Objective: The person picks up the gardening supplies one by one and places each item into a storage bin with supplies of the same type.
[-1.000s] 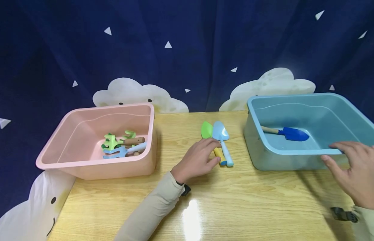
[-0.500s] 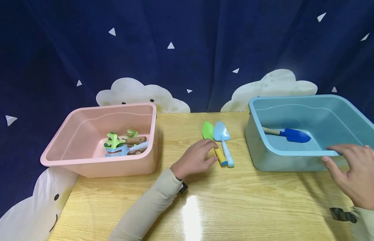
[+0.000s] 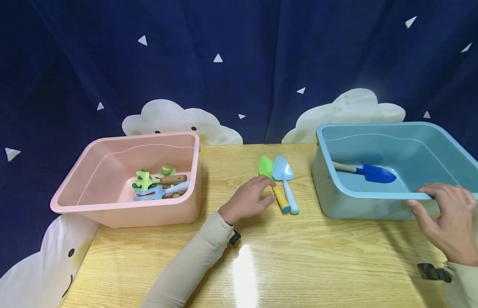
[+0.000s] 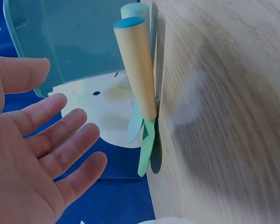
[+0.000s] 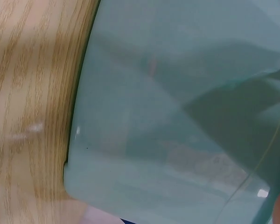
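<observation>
My left hand (image 3: 248, 199) hovers beside a trowel with a green blade and yellow handle (image 3: 280, 199). In the left wrist view its fingers (image 4: 67, 158) are loosely spread, apart from the yellow handle (image 4: 136, 65). A light blue trowel (image 3: 283, 169) lies against the green one on the table. At the right, my right hand (image 3: 450, 218) holds the front rim of a blue bin (image 3: 354, 205), fingers over the edge and thumb outside. Inside that bin lies a dark blue trowel (image 3: 379, 174) with a wooden handle. The right wrist view shows mostly the bin's wall (image 5: 144, 116).
A pink bin (image 3: 146, 214) stands at the left, with several small green and blue hand forks (image 3: 155, 192) in it. Behind the wooden table (image 3: 319, 261) hangs a dark blue curtain (image 3: 254, 64) with white clouds and triangles.
My left hand has drawn back slightly to the left from the trowels, uncovering more of the yellow handle. The right hand stays at the blue bin's rim, shifting a little left.
</observation>
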`<act>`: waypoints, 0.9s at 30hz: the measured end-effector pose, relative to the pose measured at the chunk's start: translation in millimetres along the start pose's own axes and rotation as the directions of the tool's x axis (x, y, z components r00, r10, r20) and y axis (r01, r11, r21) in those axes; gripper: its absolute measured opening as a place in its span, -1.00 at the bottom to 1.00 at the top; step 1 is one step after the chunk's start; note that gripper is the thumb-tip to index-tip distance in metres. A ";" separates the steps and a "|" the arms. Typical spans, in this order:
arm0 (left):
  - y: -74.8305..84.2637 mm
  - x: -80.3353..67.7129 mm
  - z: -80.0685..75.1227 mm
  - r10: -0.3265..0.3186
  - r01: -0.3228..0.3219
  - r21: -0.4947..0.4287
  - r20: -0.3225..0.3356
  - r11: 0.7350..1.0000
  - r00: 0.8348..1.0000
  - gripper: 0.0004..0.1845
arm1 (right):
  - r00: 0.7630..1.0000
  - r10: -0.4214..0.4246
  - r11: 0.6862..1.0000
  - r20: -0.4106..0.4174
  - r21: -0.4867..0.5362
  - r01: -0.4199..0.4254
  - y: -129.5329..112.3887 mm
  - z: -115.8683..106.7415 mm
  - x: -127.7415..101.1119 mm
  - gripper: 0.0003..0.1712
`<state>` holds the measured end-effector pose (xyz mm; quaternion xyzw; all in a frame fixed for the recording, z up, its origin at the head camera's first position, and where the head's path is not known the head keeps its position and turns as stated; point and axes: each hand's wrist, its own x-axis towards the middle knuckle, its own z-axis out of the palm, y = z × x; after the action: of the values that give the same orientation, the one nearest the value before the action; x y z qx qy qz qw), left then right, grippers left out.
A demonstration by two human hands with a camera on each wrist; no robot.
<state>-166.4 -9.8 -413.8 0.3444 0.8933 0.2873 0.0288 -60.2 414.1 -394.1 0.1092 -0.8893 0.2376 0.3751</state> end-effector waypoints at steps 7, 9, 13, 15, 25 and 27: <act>-3.3 1.9 0.1 0.000 0.000 -0.022 -0.014 1.000 1.000 -0.62 | 1.000 -0.019 1.000 -0.023 0.015 0.019 1.0 4.3 0.9 -0.12; -4.3 3.0 0.0 -0.006 0.005 -0.030 -0.012 1.000 1.000 -0.62 | 0.999 -0.021 0.999 -0.024 0.026 0.022 0.2 5.2 1.8 -0.11; -4.9 4.8 -1.2 -0.011 0.011 -0.056 -0.004 0.998 1.000 -0.62 | 0.999 -0.025 0.999 -0.020 0.026 0.025 -1.7 5.6 1.6 -0.07; -5.1 4.9 -2.2 -0.018 0.018 -0.056 0.000 0.998 1.000 -0.63 | 1.000 -0.024 0.999 -0.020 0.035 0.025 -2.5 6.5 1.0 -0.06; -7.1 6.6 -2.1 -0.024 0.023 -0.062 0.000 0.998 1.000 -0.63 | 0.998 -0.045 0.998 -0.034 0.052 0.046 -7.3 11.2 1.7 -0.06; -6.9 7.2 -1.5 -0.024 0.025 -0.064 0.007 0.998 1.000 -0.62 | 0.998 -0.048 0.997 -0.035 0.053 0.050 -8.3 11.6 1.7 -0.05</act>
<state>-176.4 -10.2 -415.2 0.3333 0.8876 0.3144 0.0464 -65.4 401.0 -397.0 0.1372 -0.8731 0.2541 0.3928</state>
